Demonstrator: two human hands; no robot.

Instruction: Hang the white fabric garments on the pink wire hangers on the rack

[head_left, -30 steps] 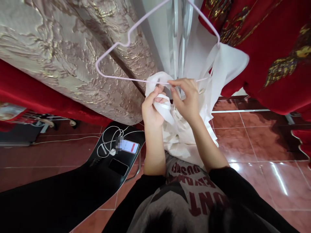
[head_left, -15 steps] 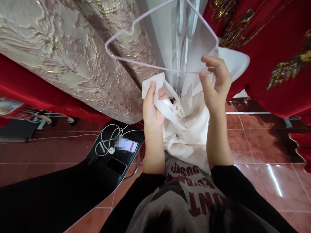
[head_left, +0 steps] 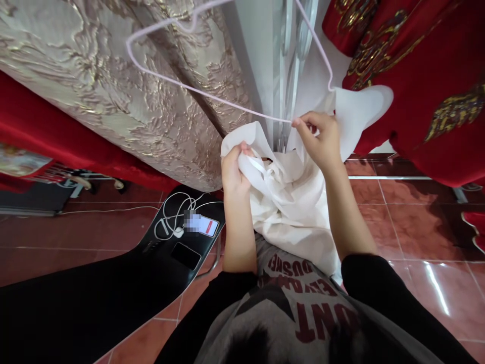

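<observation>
A pale pink wire hanger (head_left: 220, 96) hangs tilted in front of me, its left shoulder bare. White cloth, which looks like a garment (head_left: 299, 207), drapes down over my front, with part of it over the hanger's right end. My left hand (head_left: 237, 169) is closed on an upper edge of this cloth, thumb on top. With thumb and fingers pinched together, my right hand (head_left: 316, 134) grips the hanger's bottom bar near its right end. The hanger's hook is out of view above.
Gold-patterned fabric (head_left: 170, 101) hangs at left, red embroidered cloth (head_left: 413, 101) at right. White metal rails (head_left: 288, 65) stand between them. A black chair (head_left: 151, 268) at lower left bears two phones (head_left: 185, 256) and a white cable (head_left: 166, 210). Reddish tiles (head_left: 409, 227) cover the floor.
My right hand has gone from open fingers to a pinch on the hanger's bottom bar. The hanger has tilted, its left end shifting left and up. My left hand keeps its hold on the cloth.
</observation>
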